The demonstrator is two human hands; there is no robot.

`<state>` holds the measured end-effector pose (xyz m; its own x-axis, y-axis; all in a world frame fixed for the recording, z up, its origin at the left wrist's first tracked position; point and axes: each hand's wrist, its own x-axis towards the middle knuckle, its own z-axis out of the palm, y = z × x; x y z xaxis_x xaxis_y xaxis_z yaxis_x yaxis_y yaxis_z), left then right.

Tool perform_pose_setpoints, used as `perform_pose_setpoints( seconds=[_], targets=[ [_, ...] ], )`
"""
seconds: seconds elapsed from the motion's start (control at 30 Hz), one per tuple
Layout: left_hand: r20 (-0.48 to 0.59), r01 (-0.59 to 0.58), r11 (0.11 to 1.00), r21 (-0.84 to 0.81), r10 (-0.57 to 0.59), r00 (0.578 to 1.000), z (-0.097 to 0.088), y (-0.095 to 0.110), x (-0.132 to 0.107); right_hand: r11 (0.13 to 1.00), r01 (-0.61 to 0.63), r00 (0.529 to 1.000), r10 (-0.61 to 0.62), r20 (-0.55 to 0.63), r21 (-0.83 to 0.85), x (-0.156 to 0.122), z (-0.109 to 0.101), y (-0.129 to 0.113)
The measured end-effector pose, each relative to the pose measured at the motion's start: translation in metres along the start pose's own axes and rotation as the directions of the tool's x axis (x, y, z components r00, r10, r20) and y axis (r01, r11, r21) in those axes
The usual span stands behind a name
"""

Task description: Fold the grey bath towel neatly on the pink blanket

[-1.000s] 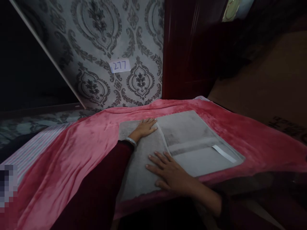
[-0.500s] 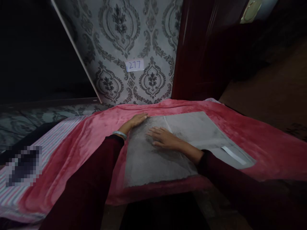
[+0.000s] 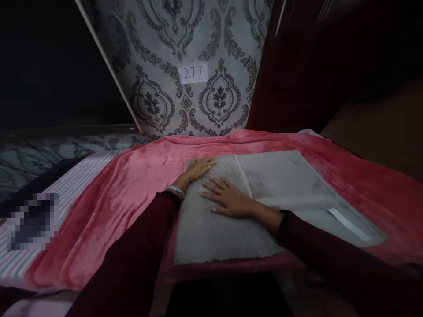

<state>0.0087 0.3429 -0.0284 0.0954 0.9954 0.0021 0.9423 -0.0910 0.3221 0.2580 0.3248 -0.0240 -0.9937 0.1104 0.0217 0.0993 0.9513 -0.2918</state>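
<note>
A grey towel point(image 3: 280, 185) lies partly folded on a pink blanket point(image 3: 125, 198). One flap is laid over the left part, its edge running up the middle. My left hand point(image 3: 196, 169) rests flat on the towel's far left corner, fingers together, a bracelet on the wrist. My right hand point(image 3: 228, 198) lies flat, fingers spread, on the folded flap just right of the left hand. Neither hand grips anything. A white label point(image 3: 348, 223) shows on the towel's right end.
Patterned grey wallpaper point(image 3: 205, 39) with a paper tag marked 277 point(image 3: 192, 72) stands behind. A dark red wooden door frame point(image 3: 274, 66) is at the right. A striped sheet point(image 3: 66, 189) shows left of the blanket. The near edge drops into darkness.
My right hand slid from the towel's near edge up along the folded flap toward the left hand. My left hand stayed at the far corner. The view shifted left and down.
</note>
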Motion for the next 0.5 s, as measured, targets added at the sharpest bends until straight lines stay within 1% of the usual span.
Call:
perform_pose_setpoints(
  seconds=[0.13, 0.23, 0.33, 0.4, 0.43, 0.5],
  targets=[
    [-0.007, -0.003, 1.000, 0.011, 0.003, 1.000, 0.003, 0.002, 0.001, 0.992, 0.080, 0.995, -0.085, 0.043, 0.099, -0.036, 0.008, -0.037],
    [-0.016, 0.003, 1.000, 0.029, -0.002, 1.000, 0.004, 0.004, 0.001, 0.980, 0.117, 0.990, -0.129, 0.062, 0.162, -0.066, 0.014, -0.065],
    [0.008, -0.010, 0.999, 0.034, 0.010, 1.000, 0.000, 0.007, 0.000, 0.965, 0.130, 0.984, -0.155, 0.092, 0.227, -0.088, 0.012, -0.084],
    [0.046, -0.034, 0.998, 0.044, 0.032, 0.998, -0.007, 0.006, -0.001, 0.959, 0.129, 0.981, -0.161, 0.110, 0.252, -0.091, 0.004, -0.090],
    [0.053, -0.044, 0.998, 0.054, 0.041, 0.998, -0.012, 0.005, -0.002, 0.961, 0.124, 0.982, -0.155, 0.111, 0.246, -0.088, -0.001, -0.091],
    [0.032, -0.043, 0.996, 0.079, 0.041, 0.999, -0.022, -0.001, -0.005, 0.973, 0.115, 0.986, -0.137, 0.098, 0.201, -0.073, -0.012, -0.087]
  ],
)
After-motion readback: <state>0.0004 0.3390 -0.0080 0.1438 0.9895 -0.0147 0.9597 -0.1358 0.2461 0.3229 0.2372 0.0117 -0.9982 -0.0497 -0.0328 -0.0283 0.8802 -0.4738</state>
